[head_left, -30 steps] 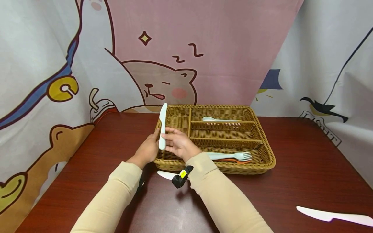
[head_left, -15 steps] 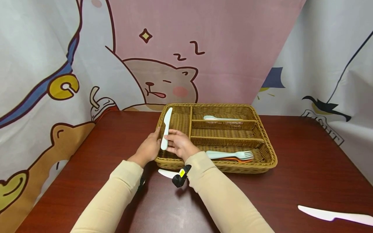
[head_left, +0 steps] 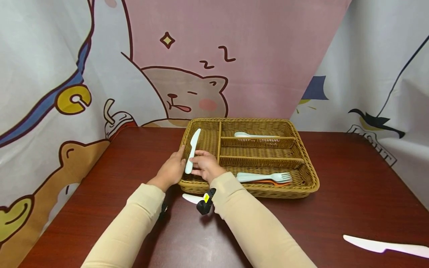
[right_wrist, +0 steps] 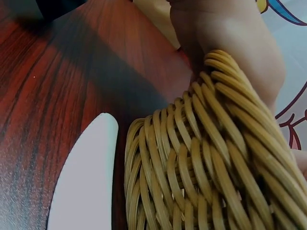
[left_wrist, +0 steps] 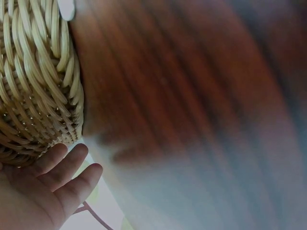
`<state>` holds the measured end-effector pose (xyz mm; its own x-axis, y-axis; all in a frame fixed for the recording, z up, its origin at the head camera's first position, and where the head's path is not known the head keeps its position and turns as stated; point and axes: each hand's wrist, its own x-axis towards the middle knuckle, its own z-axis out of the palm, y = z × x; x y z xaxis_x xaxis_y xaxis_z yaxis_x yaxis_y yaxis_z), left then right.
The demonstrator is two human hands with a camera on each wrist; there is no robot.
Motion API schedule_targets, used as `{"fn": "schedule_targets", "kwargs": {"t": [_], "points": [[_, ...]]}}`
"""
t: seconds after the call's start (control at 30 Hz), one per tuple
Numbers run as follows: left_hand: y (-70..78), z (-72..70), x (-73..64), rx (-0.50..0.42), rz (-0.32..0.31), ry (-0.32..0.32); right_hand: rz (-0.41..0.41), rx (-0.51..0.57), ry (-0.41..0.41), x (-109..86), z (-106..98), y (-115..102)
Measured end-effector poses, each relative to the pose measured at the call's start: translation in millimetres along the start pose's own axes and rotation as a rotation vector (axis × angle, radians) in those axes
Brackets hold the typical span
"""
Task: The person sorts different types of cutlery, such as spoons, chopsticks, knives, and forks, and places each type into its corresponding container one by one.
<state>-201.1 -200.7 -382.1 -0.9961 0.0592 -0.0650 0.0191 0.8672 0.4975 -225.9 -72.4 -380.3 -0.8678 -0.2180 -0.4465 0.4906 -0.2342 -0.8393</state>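
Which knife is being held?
The knife pinched by the right hand, at the left compartment of the basket. The knife by the basket's near side and the far-right knife both lie on the table.

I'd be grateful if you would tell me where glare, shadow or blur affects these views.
Head: a pale glare patch on the near middle of the table, and purple fringing along the bright white knife at the right edge; left wrist: table blurred, with a bluish haze toward the bottom, while the wicker basket looks sharper; right wrist: a soft dark shadow across the table.
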Motion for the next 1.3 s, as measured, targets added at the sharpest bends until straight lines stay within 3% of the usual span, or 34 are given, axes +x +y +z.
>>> {"fn": "schedule_targets", "kwargs": {"t": [0.8,1.13,1.3], "points": [[-2.7,1.2,1.2,-0.010,0.010,0.011,0.004,-0.033,-0.008,-1.2,1.4,3.9],[-2.0,0.4,1.1,0.001,0.008,0.006,-0.024,0.019,0.001,-2.5,0.5,3.3],[-1.7,-0.3,0.7,0.008,0.006,0.000,-0.061,0.069,-0.031,-5.2,-0.8,1.2]]}}
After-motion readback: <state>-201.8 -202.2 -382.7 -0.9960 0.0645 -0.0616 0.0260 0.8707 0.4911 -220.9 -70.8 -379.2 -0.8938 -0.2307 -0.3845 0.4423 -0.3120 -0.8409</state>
